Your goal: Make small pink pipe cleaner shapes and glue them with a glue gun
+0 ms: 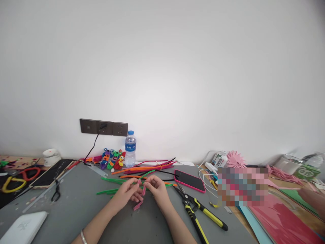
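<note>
A plain white wall (162,84) with a dark brown socket panel (87,126) stands behind a grey, flat surface (76,203). Low over its middle, the left hand (127,190) and the right hand (157,191) work near each other, fingertips drawn in. Each pinches fuzzy pink material between thumb and fingers: a short pink strip (139,181) at the left hand, and an upright pink length (144,190) at the right. A bent pink piece (138,205) shows just below the left hand's fingers; whether these join cannot be told.

Beyond both hands lies a loose bundle of orange, pink and red fuzzy stems (149,168); bright green fuzzy stems (104,193) lie behind and beside the left hand. Farther beyond it are a clear plastic bottle with a blue cap (130,149) and small multicoloured fuzzy figures (113,160). Beyond and outward of the right hand rests a black-screened phone in a pink case (190,181); nearer, on that same side, are pliers with yellow and black handles (205,217), jaws pointing toward the phone. Well out to the left hand's side sits a white, rounded flat box (24,227).
</note>
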Available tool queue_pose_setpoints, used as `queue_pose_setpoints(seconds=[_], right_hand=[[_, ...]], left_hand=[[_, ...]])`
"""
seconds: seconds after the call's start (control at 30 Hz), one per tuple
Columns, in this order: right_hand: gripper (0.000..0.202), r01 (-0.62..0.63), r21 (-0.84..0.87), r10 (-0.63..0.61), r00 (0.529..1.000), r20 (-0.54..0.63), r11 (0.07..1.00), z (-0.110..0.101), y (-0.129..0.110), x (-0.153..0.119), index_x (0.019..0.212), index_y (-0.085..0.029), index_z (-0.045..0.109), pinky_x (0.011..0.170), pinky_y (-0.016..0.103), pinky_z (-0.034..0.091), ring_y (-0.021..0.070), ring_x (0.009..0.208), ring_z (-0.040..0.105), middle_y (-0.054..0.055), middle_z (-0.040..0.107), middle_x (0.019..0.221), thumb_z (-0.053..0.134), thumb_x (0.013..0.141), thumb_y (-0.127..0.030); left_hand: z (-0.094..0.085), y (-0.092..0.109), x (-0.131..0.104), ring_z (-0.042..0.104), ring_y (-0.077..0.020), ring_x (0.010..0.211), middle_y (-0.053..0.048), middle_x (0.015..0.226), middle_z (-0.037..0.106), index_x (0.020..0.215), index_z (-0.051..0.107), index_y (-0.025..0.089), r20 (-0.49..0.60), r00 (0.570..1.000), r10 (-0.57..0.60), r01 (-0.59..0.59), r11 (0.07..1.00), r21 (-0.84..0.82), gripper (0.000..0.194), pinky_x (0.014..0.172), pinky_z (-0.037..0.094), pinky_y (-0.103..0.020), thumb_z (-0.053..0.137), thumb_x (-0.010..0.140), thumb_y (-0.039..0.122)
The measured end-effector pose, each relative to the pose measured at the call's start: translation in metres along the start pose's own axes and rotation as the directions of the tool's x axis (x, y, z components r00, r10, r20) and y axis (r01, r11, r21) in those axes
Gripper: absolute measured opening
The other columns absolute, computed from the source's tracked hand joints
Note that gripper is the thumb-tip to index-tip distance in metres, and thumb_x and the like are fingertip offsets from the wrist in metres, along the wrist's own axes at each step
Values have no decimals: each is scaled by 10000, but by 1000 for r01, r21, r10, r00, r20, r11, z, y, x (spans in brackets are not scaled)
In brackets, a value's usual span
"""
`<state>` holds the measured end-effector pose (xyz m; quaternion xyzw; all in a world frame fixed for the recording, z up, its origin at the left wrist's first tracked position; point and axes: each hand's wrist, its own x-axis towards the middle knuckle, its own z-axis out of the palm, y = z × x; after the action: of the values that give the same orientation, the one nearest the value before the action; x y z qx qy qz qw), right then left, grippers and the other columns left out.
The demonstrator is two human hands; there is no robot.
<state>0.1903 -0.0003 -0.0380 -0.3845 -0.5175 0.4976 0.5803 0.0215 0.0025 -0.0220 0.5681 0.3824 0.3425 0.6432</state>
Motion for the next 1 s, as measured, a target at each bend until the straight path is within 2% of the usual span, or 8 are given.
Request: queue_pose_setpoints(seconds=[0.1,0.27,0.5,0.6,0.73,0.83,0.93,1.0], right_hand=[[313,-17,-4,17,1000,17,1000,2,-3,-2,677,-179,586,612,260,433,137,599,531,-10,595,646,772,670,-431],[317,-19,-24,20,1000,22,1000,3,-7,-2,670,-182,602,595,260,423,135,573,516,-23,579,618,776,656,-447],[328,-15,-89,20,998,53,996,4,0,-3,669,-187,579,512,237,359,112,509,452,-43,528,564,756,679,-462],[306,24,-142,-17,998,55,989,4,1,-3,686,-184,587,514,238,358,115,514,453,-37,537,578,736,704,-451],[212,140,-297,-137,990,31,945,2,-3,-5,802,-185,619,588,262,399,153,618,515,7,602,701,624,820,-396],[155,223,-458,-164,972,166,861,1,-7,-9,791,-197,662,622,272,406,170,664,529,19,615,729,608,847,-331],[127,290,-521,-119,934,337,803,1,-10,-13,803,-221,713,668,286,425,197,748,564,31,650,775,714,776,-344],[239,325,-537,-89,904,418,778,2,-10,-15,843,-230,728,717,309,437,221,805,583,41,676,838,810,664,-365]], left_hand=[[3,1,-3,719,-182,741,-97,904,726,979,528,182,49,996,-69,73,994,-82,476,629,521,-252,621,762,595],[7,3,-7,719,-199,809,-120,964,713,991,543,178,90,992,-93,106,981,-160,404,609,499,-237,633,797,520],[10,7,-8,716,-215,785,-129,967,700,969,607,149,113,989,-92,108,984,-142,404,495,442,-200,700,754,478],[8,4,-6,715,-209,790,-125,950,706,976,626,137,106,990,-88,101,988,-118,407,530,478,-210,701,756,471],[-1,4,-2,710,-186,786,-90,858,726,921,632,137,-28,999,-32,28,989,-146,405,678,543,-249,713,738,488],[-11,6,2,708,-193,825,-88,868,735,915,637,141,-193,981,12,-55,974,-221,412,739,554,-264,746,705,478],[-19,7,5,706,-195,846,-95,899,741,942,649,140,-320,947,14,-111,952,-285,367,730,556,-253,762,712,403],[-21,6,6,705,-191,838,-94,890,743,937,652,139,-352,936,9,-128,939,-318,314,715,554,-247,753,733,354]])
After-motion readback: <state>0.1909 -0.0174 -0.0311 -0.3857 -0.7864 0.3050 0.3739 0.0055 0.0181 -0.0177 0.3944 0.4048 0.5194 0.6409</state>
